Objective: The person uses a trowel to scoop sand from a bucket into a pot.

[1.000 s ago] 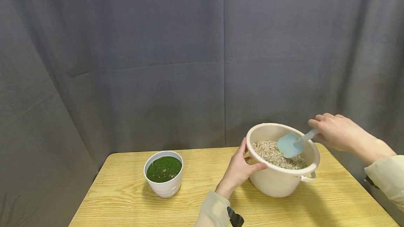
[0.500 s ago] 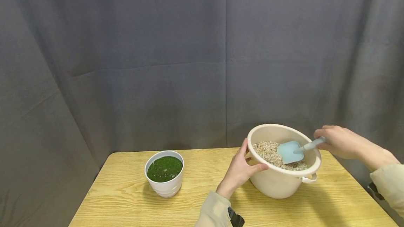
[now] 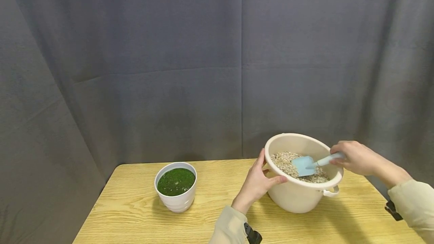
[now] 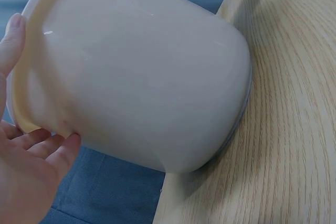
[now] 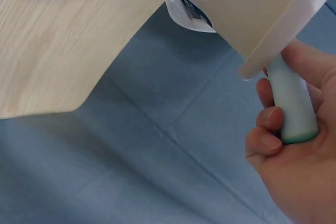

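The right hand (image 3: pixel 356 157) curls round the handle (image 3: pixel 329 159), the best hold, of a pale-blue plastic scoop (image 3: pixel 310 165), probably light and stiff, its blade (image 3: pixel 302 165) leftward in beige granules (image 3: pixel 282 161). The left hand (image 3: pixel 255 183) grips the rim (image 3: pixel 306 184) of a round cream plastic bucket (image 3: pixel 295 200), likely heavy, just rightward.

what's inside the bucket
The bucket holds pale grit, with the scoop at its surface, gripped by the right hand. The grit under the scoop and the bucket's bottom are covered, so how deep it goes can't be seen.
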Tool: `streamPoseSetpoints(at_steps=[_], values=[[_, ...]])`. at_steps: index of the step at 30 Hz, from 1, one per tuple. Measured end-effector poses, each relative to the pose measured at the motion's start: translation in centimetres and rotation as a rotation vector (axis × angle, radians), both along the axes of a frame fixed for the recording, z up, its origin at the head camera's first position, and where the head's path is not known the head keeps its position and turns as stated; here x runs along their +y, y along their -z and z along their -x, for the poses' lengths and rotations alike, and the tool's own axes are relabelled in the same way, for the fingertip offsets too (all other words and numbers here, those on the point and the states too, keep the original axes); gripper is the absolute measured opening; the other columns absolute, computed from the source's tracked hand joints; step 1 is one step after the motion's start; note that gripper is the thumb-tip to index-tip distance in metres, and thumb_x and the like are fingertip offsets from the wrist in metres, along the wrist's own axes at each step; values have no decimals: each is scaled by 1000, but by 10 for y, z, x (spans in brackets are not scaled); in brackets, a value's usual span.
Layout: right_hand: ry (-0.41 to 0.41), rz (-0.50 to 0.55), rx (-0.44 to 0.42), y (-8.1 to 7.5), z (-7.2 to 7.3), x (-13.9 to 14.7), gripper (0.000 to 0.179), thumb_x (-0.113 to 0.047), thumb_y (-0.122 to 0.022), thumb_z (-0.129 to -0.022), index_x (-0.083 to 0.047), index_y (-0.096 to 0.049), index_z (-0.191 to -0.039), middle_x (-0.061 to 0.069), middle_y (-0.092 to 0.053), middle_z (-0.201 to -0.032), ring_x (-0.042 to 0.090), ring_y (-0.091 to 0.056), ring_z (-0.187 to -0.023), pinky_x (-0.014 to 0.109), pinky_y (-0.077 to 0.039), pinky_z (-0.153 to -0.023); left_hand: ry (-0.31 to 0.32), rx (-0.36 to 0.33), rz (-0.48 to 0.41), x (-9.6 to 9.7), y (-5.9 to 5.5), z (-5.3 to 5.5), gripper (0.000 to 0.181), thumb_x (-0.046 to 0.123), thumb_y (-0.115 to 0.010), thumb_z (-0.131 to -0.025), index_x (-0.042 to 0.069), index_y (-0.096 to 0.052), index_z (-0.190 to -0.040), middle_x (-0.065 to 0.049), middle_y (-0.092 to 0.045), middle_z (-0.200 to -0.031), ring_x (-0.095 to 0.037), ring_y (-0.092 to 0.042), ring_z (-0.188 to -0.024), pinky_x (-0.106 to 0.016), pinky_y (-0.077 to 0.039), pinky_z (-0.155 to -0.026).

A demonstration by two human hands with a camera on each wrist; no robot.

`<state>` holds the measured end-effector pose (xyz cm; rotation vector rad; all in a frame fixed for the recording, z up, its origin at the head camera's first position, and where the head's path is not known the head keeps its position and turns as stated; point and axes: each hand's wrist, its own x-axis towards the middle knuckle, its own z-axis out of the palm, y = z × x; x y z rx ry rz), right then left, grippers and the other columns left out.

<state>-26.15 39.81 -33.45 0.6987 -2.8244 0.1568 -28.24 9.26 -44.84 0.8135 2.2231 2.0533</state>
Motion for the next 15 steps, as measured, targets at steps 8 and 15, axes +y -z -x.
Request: streamPoseSetpoints(at_steps=[8,15], values=[[-13,39,17,6,1,5,14,-19,-79,-82,-8,-73,-90,-10,-55,-80,5,-49,-69,28,-44,-57,4,-3,-9,3,-2,-1,111,31,-87,-74,19,-16,-158,-5,-40,-150,-11,-45,-128,-30,-46,-101],[-44,110,53,13,0,6,12,-17,-80,-82,-9,-73,-89,-12,-52,-78,1,-45,-67,24,-41,-54,10,-7,-14,4,-2,-3,109,30,-87,-75,24,-16,-158,1,-41,-149,-9,-43,-130,-30,-44,-103]])
